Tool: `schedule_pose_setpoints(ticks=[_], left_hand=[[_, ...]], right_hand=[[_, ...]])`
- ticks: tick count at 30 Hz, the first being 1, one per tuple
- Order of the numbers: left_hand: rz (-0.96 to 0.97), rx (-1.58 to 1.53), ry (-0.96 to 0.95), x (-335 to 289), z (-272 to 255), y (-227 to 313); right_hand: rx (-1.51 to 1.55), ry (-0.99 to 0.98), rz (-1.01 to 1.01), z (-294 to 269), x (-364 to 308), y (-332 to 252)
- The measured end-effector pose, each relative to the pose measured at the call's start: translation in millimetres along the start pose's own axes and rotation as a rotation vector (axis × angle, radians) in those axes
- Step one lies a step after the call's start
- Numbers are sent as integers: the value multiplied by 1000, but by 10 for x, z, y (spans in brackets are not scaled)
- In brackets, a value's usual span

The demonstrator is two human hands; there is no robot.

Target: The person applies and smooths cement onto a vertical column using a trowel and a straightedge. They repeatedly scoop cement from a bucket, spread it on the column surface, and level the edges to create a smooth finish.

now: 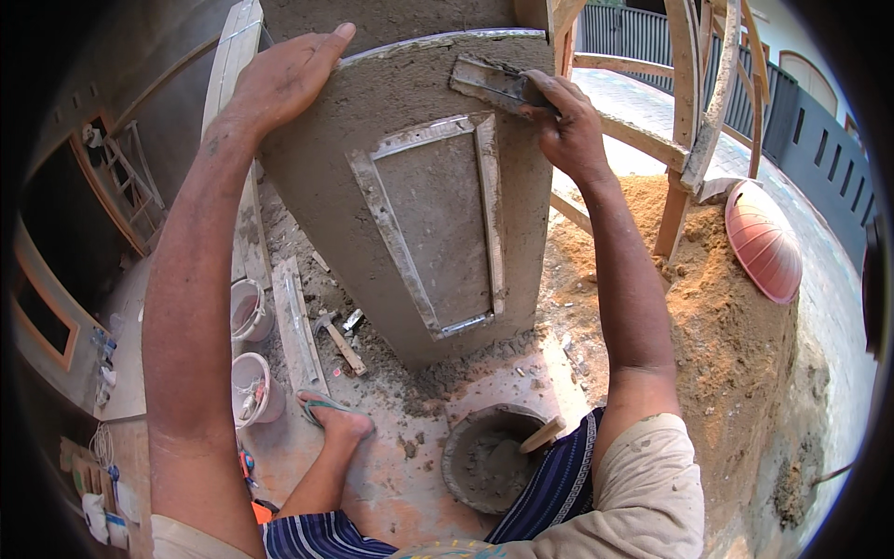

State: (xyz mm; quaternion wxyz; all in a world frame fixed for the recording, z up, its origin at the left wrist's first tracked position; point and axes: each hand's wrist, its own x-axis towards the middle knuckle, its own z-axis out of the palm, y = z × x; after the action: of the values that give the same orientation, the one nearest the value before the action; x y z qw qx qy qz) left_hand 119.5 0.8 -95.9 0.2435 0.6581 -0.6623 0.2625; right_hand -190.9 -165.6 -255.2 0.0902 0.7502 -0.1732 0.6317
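Note:
A pillar (317, 177) coated in wet grey mortar stands before me, with a frame of pale strips (489, 205) set around a recessed panel on its face. My left hand (293, 74) rests at the upper left edge of the pillar, thumb stretched out; its other fingers are hidden. Near the left hand, a thin pale strip (447, 37) runs along the top edge. My right hand (573, 121) is closed around a mortar-smeared plastering float (494, 84), which lies against the pillar's upper right face.
A bucket of mortar (456, 447) with a wooden handle sticking out stands between my legs. Two white buckets (270, 401), a plank (296, 326) and a hammer (343, 347) are at left. Wooden scaffolding (684, 102), a sand pile (708, 345) and a pink basin (764, 242) are at right.

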Motion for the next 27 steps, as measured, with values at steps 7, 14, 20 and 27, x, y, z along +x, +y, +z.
schedule_pose_setpoints(ticks=[7,14,20,27], left_hand=[[28,13,80,-3,85,-12],[8,51,47,3,65,-21],[29,75,62,23,109,-38],[-8,46,90,-31,98,22]], right_hand=[[10,2,35,7,-30,-2],[1,16,25,-12,-12,40],[50,159,160,-195,40,244],[19,149,205,-703,215,-52]])
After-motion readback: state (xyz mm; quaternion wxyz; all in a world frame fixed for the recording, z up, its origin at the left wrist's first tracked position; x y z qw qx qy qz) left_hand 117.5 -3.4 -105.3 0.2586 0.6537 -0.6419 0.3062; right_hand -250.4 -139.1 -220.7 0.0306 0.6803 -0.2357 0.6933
